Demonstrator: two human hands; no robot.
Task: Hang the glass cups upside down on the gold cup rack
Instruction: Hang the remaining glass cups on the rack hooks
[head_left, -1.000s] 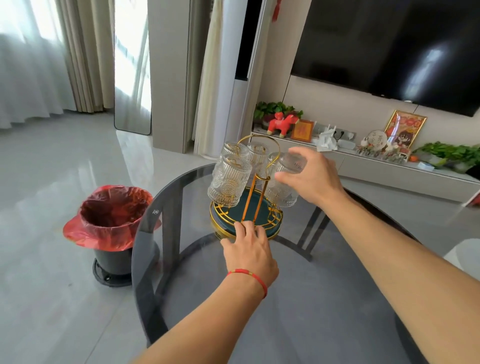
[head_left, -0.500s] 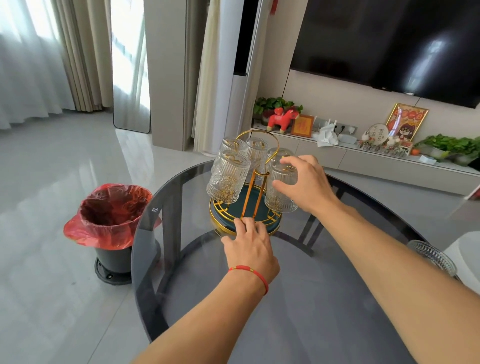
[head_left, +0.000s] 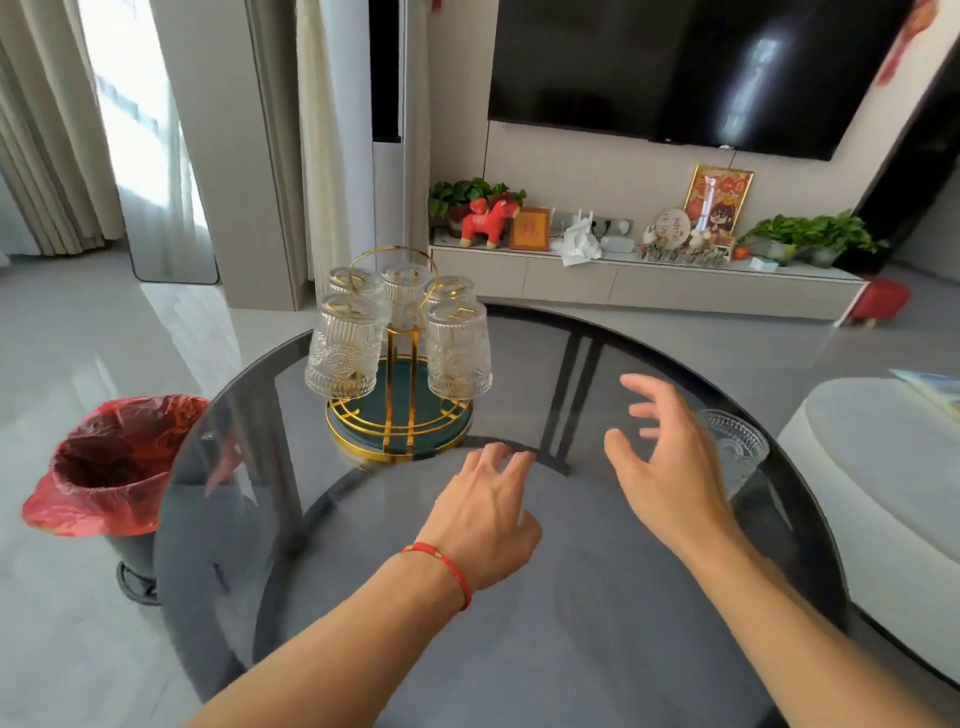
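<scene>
The gold cup rack (head_left: 399, 426) with a dark green base stands on the round smoked-glass table (head_left: 519, 623). Several ribbed glass cups hang upside down on it; the front left cup (head_left: 345, 345) and the front right cup (head_left: 458, 351) are nearest me. One more glass cup (head_left: 737, 449) stands upright on the table at the right, partly hidden behind my right hand (head_left: 667, 462). That hand hovers with fingers spread and holds nothing. My left hand (head_left: 480, 514), a red string on its wrist, rests fingers apart on the table just in front of the rack's base.
A bin with a red bag (head_left: 111, 467) stands on the floor left of the table. A white round seat (head_left: 883, 493) is at the right. A low TV cabinet (head_left: 649, 280) with plants and ornaments runs along the far wall.
My right hand let go of the front right cup, which now hangs on the rack, and moved right toward the upright cup. My left hand came off the rack's base and drew back.
</scene>
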